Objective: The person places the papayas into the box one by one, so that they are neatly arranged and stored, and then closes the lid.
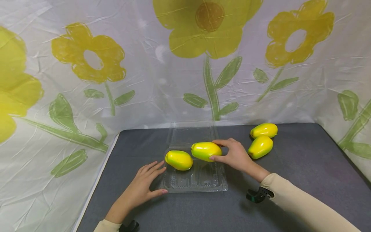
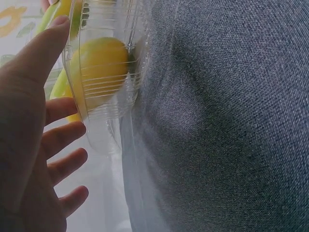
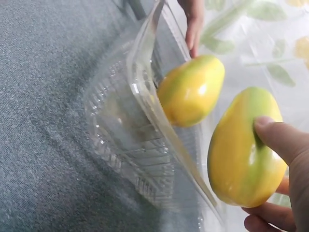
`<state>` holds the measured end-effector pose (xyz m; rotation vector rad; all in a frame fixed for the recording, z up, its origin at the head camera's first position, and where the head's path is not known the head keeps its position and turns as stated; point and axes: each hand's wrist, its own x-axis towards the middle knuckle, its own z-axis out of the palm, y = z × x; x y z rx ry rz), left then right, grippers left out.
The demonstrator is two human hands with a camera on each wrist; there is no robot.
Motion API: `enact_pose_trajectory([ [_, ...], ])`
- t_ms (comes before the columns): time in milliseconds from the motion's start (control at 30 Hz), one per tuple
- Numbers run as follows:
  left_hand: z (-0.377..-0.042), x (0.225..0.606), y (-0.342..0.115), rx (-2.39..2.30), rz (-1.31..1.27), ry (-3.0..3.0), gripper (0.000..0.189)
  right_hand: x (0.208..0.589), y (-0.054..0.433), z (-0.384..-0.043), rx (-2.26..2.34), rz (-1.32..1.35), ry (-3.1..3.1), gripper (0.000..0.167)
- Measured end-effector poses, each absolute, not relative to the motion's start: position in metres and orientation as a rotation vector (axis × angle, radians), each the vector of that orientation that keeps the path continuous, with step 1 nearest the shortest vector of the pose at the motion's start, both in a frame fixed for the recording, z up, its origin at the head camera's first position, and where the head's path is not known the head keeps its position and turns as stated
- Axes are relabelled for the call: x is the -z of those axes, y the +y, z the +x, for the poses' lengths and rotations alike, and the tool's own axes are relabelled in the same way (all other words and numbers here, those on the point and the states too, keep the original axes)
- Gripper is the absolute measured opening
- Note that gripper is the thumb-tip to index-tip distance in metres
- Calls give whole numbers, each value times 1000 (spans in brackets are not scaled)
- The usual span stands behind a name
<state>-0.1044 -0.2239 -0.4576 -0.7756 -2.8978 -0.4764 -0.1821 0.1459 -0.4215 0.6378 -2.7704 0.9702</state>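
My right hand (image 1: pixel 236 154) grips a shiny yellow-green papaya (image 1: pixel 206 151) between thumb and fingers, over the right part of a clear plastic clamshell box (image 1: pixel 200 188). In the right wrist view this papaya (image 3: pixel 246 150) is above the box's rim, with the thumb pressed on its side. A second papaya (image 1: pixel 179 160) lies in the left part of the box and shows through the ribbed wall in the left wrist view. Beside the box's left edge is my left hand (image 1: pixel 142 183), fingers spread and holding nothing; its fingertips are right at the rim (image 2: pixel 72 82).
Two more papayas, one behind (image 1: pixel 264 130) and one in front (image 1: pixel 261 147), lie against each other at the back right of the dark grey tabletop (image 1: pixel 301 180). The box's raised clear lid (image 1: pixel 191 135) extends toward the back. Behind the table hangs a flower-printed curtain (image 1: pixel 156 83).
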Motion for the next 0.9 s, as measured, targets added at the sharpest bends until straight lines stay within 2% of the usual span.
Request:
enact_pose_trajectory([
  [900,-106,458,-223,467,-760,-2949,85,448,136,-180,-966,642,-2706,65],
])
